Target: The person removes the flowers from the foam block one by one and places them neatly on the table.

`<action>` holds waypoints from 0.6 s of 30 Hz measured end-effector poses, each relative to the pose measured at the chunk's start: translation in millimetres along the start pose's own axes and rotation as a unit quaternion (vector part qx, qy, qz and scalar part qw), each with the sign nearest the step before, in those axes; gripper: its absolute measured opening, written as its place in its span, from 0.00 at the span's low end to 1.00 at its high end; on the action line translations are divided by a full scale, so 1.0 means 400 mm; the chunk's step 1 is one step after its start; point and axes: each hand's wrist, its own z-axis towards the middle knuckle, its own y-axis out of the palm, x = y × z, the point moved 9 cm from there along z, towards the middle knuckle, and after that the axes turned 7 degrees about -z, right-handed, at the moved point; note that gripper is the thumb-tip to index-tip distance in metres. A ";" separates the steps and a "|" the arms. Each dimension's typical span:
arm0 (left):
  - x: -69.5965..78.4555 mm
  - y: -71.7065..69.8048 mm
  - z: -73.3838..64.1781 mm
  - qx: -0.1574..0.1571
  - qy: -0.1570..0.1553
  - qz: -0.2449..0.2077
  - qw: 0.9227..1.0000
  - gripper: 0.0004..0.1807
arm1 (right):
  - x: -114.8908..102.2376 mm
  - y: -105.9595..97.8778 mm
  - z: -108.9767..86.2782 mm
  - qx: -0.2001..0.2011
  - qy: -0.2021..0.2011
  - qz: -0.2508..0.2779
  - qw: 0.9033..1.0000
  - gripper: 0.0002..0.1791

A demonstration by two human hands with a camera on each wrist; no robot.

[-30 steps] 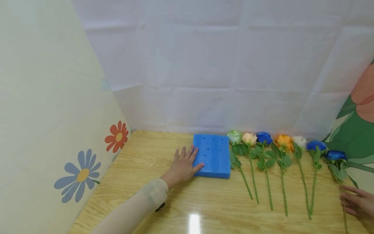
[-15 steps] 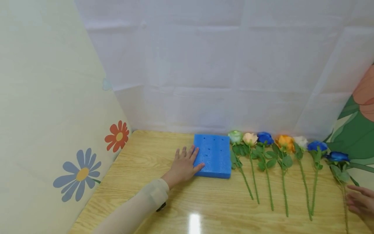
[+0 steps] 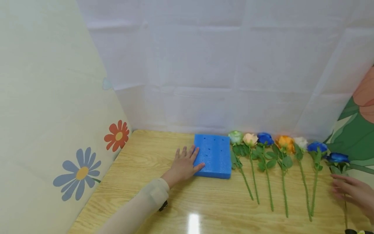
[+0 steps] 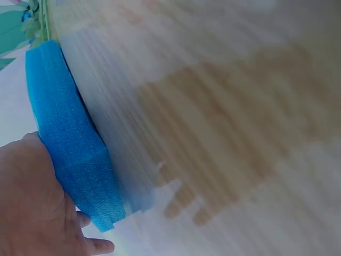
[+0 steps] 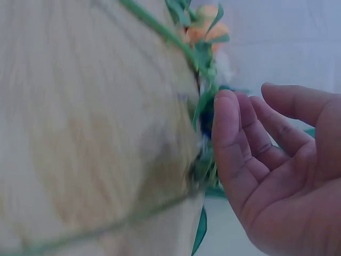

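In the head view my left hand (image 3: 182, 165) rests with spread, straight fingers on the left side of a blue foam block (image 3: 216, 162), which has several small holes in its top. The left wrist view shows that hand (image 4: 40, 200) against the block (image 4: 74, 133). At the far right lies a dark blue rose (image 3: 338, 157). My right hand (image 3: 353, 191) is over its stem, just below the leaves. Seen from the right wrist, the hand (image 5: 277, 160) has its thumb apart from loosely bent fingers, with nothing between them; the stem (image 5: 133, 216) lies on the table.
Between the block and my right hand lie a green rose (image 3: 235, 137), a peach rose (image 3: 250, 139), a blue rose (image 3: 265, 138), an orange rose (image 3: 285, 143), a white rose (image 3: 300, 143) and another blue rose (image 3: 317, 146). A white cloth (image 3: 187, 65) hangs behind the wooden table (image 3: 157, 146).
My right hand shifted slightly right, then moved left and up over the dark blue rose's stem. The left hand and foam block stay in place.
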 end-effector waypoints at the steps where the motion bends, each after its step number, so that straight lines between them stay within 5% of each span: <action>1: -0.001 0.000 0.001 -0.001 0.000 0.001 1.000 0.47 | -0.015 0.008 -0.001 -0.008 -0.006 -0.003 1.000 0.43; 12: -0.001 -0.009 -0.002 -0.010 -0.003 -0.007 1.000 0.47 | -0.168 0.080 -0.009 -0.024 -0.084 -0.016 0.996 0.39; 18: 0.001 -0.013 0.001 -0.014 -0.006 -0.005 1.000 0.47 | -0.219 0.118 -0.016 -0.052 -0.129 0.047 0.989 0.22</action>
